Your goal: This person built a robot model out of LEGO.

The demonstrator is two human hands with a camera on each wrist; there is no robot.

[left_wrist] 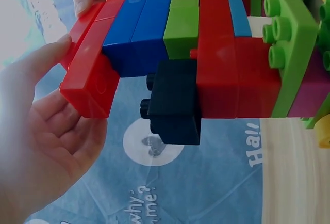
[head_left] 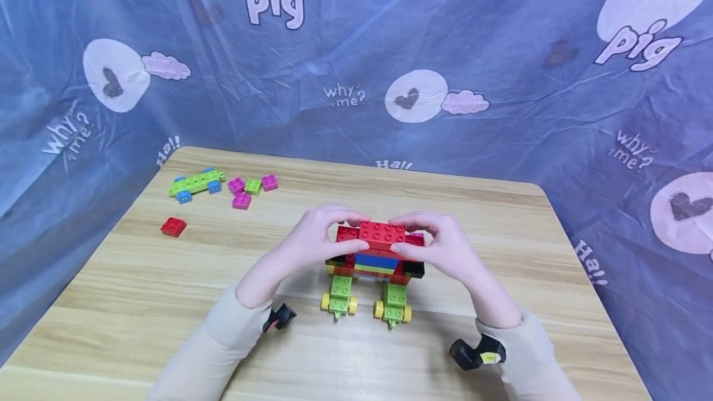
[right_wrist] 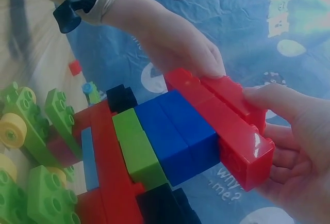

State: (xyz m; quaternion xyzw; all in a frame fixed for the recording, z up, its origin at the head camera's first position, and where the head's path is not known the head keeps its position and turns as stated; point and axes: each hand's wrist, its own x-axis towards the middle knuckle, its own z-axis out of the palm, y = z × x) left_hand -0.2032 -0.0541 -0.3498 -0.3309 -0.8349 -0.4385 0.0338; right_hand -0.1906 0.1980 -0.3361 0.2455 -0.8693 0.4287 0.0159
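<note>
1. While both hands press at its top, the block build (head_left: 374,258) stands mid-table on two green wheel bases (head_left: 338,297), red bricks (head_left: 382,232) forming the top row.
2. Left hand (head_left: 314,239) curls round the top row's left end, thumb in front, fingers over the studs; right hand (head_left: 445,246) pinches the right end the same way. Both grips are narrow, closed on the red bricks.
3. Risk: in the wrist views the top row (left_wrist: 98,59) overhangs the blue layer (left_wrist: 136,33); uneven pressure could pop it off or tilt it.
4. Risk: hard downward force could roll the wheels and shift the build, or loosen the black brick (left_wrist: 172,102) jutting from the side.
5. Spare bricks (head_left: 247,187) and a green chassis (head_left: 196,182) lie well apart, far left, out of harm.
</note>
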